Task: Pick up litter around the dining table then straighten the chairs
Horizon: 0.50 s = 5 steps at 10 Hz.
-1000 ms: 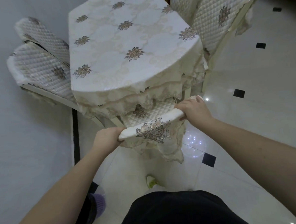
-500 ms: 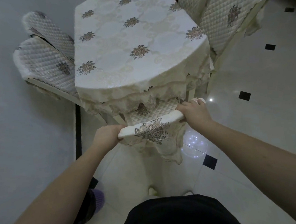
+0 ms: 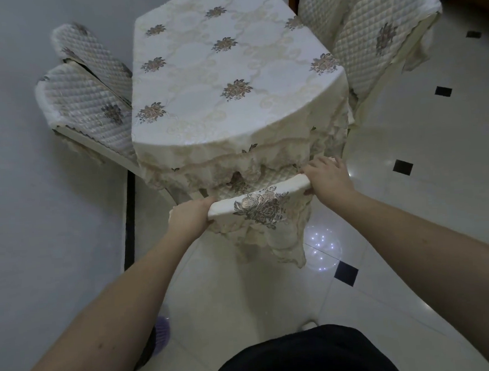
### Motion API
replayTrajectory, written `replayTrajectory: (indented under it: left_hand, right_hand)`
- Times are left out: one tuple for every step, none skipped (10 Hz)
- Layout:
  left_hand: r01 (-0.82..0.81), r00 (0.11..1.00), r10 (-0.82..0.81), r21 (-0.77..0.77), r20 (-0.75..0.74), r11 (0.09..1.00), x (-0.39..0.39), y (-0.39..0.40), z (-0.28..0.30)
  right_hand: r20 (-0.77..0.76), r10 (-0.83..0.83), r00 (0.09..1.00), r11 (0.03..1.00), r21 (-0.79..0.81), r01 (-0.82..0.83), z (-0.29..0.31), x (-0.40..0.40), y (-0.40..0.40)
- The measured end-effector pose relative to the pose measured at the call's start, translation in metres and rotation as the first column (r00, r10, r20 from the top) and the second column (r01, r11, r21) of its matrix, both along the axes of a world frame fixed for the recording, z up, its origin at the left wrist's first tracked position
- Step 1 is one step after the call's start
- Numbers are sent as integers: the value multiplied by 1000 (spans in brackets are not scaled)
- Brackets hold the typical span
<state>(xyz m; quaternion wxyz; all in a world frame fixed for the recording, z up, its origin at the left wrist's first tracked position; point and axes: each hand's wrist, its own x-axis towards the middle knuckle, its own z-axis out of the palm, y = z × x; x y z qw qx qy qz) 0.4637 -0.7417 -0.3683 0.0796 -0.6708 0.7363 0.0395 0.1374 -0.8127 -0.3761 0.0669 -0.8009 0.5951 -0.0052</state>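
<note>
The near chair (image 3: 260, 206), covered in cream quilted fabric with an embroidered flower, stands at the table's near end with its seat tucked under the tablecloth's fringe. My left hand (image 3: 190, 216) grips the left end of its top rail. At the rail's right end, my right hand (image 3: 328, 176) is closed around it. The dining table (image 3: 230, 79) wears a cream floral cloth. No litter shows on the floor.
Two quilted chairs (image 3: 87, 103) stand along the table's left side against the grey wall. Another chair (image 3: 372, 37) stands on the right. The floor (image 3: 412, 202) is glossy white tile with small black squares. A purple slipper (image 3: 162, 333) shows by my left arm.
The near chair has slid a little further in under the table, both hands staying on its top rail. My view has shifted forward, so the table sits lower in frame.
</note>
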Motion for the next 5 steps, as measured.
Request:
replayTrajectory:
  left_hand:
    - [-14,999,14,2,-45,1000,0,2,1]
    - [-37,999,35,-88,-34,995,7,14,-5]
    - [-137,989,126,-150,-76,979,17,37,-10]
    - [-191,974,162,-186,-156,964,23,72,-11]
    - [-193,972,167,-157,-163,969,22,111,-5]
  right_hand:
    - [66,-69,995,997,-34,71,-1,7,17]
    - [130,-41,991,998,-38,46,4,10,43]
    - [124,-13,992,1000,-4,13,14,13,74]
    - [169,-2,986,1000,-6,3,21,16,111]
    - [184,-42,982,999,-4,43,26,25,148]
